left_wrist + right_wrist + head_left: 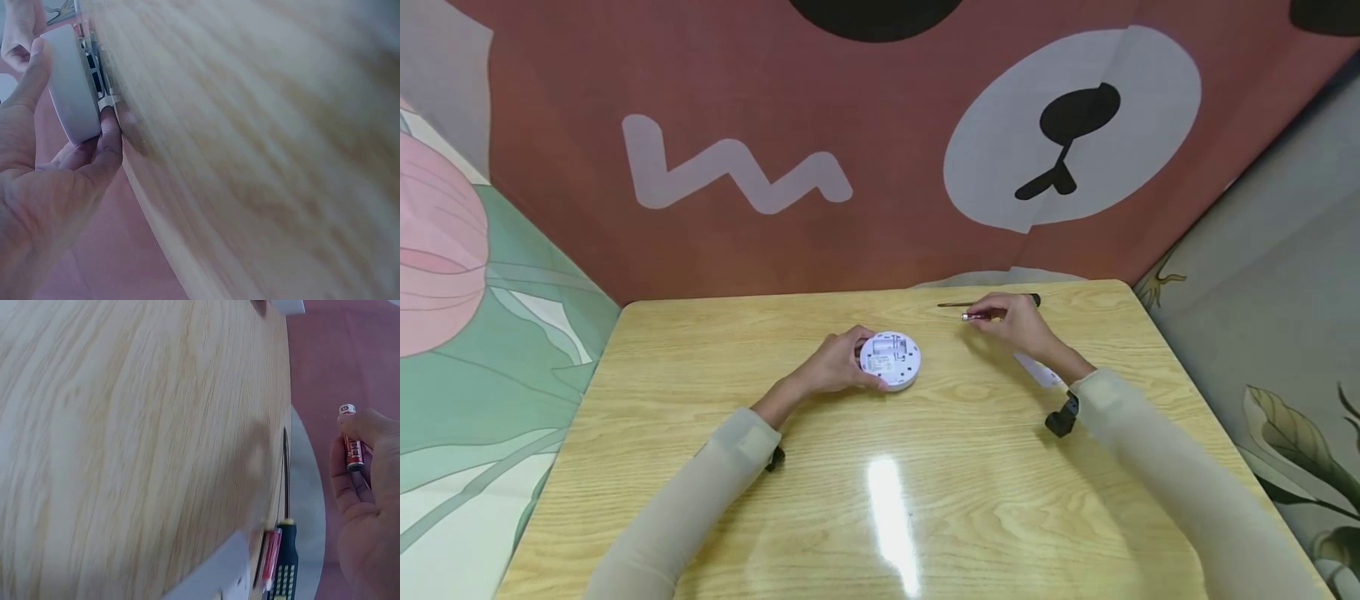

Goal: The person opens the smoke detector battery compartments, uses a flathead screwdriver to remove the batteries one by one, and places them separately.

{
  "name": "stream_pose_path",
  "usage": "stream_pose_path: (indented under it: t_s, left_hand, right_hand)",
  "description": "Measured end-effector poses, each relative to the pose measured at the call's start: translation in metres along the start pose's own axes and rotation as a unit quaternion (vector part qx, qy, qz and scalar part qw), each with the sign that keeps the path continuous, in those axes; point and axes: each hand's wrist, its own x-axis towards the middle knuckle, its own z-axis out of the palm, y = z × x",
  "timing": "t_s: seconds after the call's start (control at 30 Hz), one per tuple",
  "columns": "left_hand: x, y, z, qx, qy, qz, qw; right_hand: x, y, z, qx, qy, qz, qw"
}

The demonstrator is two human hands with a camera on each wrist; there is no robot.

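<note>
My left hand (837, 363) grips the edge of a round white device (891, 367) whose underside, with a battery compartment, printed label and small holes, faces up. Seen from the side in the left wrist view, the device (72, 94) sits between thumb and fingers, close over the table. To its right, my right hand (1018, 325) pinches a small red battery (352, 442) between thumb and fingers, its ends left exposed. Beneath that hand a screwdriver (287, 544) with a dark green handle lies on the table, beside a second red battery (270, 557).
A white flat piece (1039, 370) lies under my right wrist, partly covered by it. The wooden table (820, 517) ends at a reddish patterned cloth wall (760, 258) behind the hands. Another patterned wall (1247, 275) borders the right side.
</note>
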Motion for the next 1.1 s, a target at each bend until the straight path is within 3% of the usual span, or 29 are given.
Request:
stream_pose_path:
  t_s: [0.27,0.6,0.8,1.1]
  left_hand:
    - [0.001,-0.001,0.001,0.001,0.003,0.001,1.0000]
    - [0.000,-0.001,0.001,-0.003,0.004,0.004,1.0000]
    - [0.001,-0.002,0.001,-0.002,0.003,0.006,1.0000]
    - [0.001,0.000,0.001,0.000,0.002,0.002,1.0000]
  right_hand:
    - [-0.012,0.014,-0.021,-0.012,0.002,0.021,0.9997]
    - [-0.028,0.037,-0.052,-0.086,0.001,0.079,0.9931]
    - [-0.038,0.055,-0.065,-0.133,0.009,0.083,0.9876]
    - [-0.046,0.073,-0.077,-0.141,0.013,0.102,0.9847]
